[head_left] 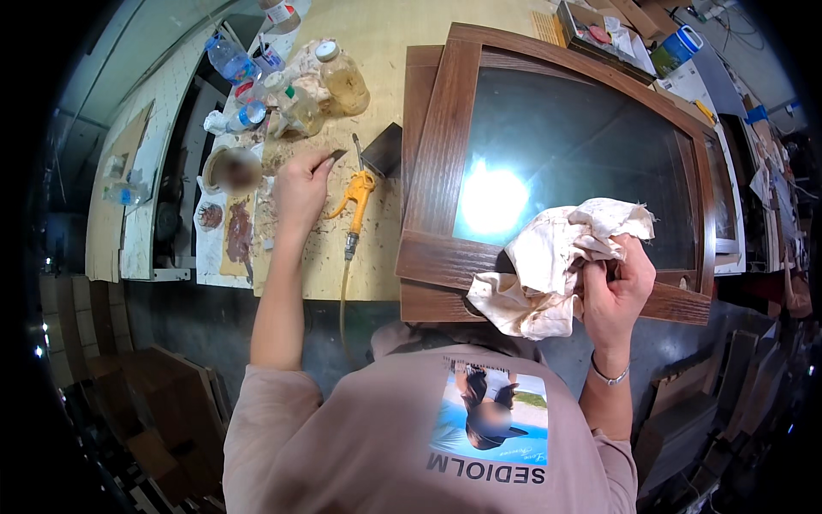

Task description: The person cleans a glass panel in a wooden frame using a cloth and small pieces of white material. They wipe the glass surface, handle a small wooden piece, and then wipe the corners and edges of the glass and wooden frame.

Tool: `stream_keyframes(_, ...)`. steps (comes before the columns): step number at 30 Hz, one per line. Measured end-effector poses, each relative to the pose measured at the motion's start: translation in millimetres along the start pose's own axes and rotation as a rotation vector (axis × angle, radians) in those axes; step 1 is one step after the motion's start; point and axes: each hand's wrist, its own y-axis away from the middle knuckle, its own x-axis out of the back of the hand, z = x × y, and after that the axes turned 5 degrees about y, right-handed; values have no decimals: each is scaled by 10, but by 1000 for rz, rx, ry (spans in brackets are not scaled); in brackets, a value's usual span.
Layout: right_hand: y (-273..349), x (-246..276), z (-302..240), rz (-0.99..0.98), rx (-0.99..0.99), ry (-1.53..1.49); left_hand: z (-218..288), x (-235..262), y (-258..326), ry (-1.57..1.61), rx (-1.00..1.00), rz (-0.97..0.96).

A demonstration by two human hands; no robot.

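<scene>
Pale wood forms the top of the desk, which is scattered with sawdust and stains and stands over a dark floor with stacked boards at the lower left.

Far left on the desk, a round tin sits on a strip of soiled paper, with a smaller dark lid near it. Behind these stand several plastic bottles, and a large jar of amber liquid stands a little further right.

The person's left hand reaches forward over the desk, fingers curled and pinched on a small dark piece, held just above the sawdust. Just beside that hand lies a yellow-handled air blow gun, its hose trailing off the near edge of the desk. A dark grey metal block stands behind the tool.

Right of these, a brown wooden frame with a glass pane lies flat on a second wooden panel, a bright lamp glare reflected in the glass. Its near rail overhangs the desk edge.

The right hand is closed tightly around a bunched, stained white rag, which rests over the frame's near rail and the lower edge of the glass. A thin bracelet circles that wrist. Tools and boxes crowd the far right corner.
</scene>
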Motion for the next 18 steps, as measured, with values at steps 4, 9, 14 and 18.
stream_keyframes(4,-4,40,46,-76,-16,-26,-227,-126,22,-15,-42,49)
stream_keyframes(9,-98,-33,-244,-119,-390,-455,1354,418,192,497,-504,-213)
stream_keyframes(14,-130,-138,-401,-238,-68,-211,1927,175,319,495,-815,-511)
stream_keyframes(18,-95,79,-158,-49,218,179,1651,444,-150,603,-668,-346)
